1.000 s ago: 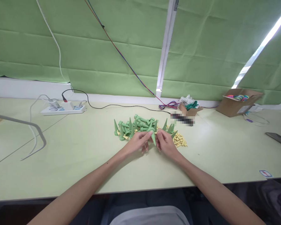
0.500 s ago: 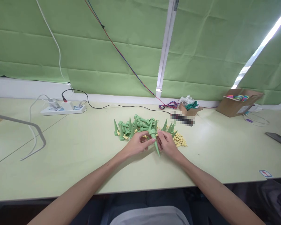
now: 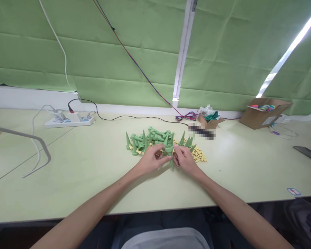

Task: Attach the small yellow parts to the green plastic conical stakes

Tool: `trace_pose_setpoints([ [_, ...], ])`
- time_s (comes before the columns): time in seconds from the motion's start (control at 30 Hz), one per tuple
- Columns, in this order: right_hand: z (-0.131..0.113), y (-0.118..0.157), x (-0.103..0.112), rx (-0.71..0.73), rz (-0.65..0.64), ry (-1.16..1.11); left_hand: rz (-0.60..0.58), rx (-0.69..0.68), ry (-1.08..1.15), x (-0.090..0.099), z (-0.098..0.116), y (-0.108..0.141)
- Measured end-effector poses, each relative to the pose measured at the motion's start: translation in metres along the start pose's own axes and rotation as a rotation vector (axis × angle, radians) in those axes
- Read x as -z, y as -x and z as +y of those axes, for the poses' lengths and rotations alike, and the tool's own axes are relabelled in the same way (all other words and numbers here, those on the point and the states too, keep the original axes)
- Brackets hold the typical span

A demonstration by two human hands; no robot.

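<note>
Green spike (image 3: 169,152) is held above the near middle of the table (image 3: 93,180), between the two hands, with its open cup turned upward and its point directed down. By the left hand (image 3: 152,159) it is gripped below the cup, the thumb being laid across the shaft and the fingers bent. The right hand (image 3: 186,160) is curled at the spike's other side, thumb and forefinger drawn together near the rim; whether anything is pinched there cannot be told. Behind the hands, a heap of green spikes (image 3: 159,134) is spread, some lying on their sides and some standing point up. Small yellow pieces (image 3: 199,154) are piled just beside the right hand, and a few more are seen at the heap's left end. Farther back, a power strip (image 3: 54,122) is set at the left, while a small carton (image 3: 219,121) and a larger cardboard box (image 3: 256,119) are placed toward the right, near the green blinds (image 3: 119,52).
</note>
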State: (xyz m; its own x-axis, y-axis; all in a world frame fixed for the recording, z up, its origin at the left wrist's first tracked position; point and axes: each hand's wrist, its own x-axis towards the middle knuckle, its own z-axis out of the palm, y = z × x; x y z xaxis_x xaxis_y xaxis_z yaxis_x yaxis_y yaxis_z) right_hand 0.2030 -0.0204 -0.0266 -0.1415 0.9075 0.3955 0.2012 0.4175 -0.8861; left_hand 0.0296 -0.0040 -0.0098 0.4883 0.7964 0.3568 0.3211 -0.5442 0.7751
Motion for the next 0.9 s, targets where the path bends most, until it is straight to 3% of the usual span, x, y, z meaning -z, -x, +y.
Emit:
trace_pose_setpoints([
  [0.5, -0.0029, -0.0002, -0.0021, -0.007, 0.0, -0.016, 0.099, -0.065, -0.094, -0.0042, 0.0008, 0.0003],
  [0.77, -0.0002, 0.0006, -0.0032, 0.015, 0.025, -0.13, 0.17, 0.036, 0.003, -0.0029, 0.0006, -0.0014],
  [0.9, -0.0016, 0.0, -0.0028, 0.04, 0.044, -0.146, 0.078, 0.116, 0.15, -0.0024, 0.0028, -0.0023],
])
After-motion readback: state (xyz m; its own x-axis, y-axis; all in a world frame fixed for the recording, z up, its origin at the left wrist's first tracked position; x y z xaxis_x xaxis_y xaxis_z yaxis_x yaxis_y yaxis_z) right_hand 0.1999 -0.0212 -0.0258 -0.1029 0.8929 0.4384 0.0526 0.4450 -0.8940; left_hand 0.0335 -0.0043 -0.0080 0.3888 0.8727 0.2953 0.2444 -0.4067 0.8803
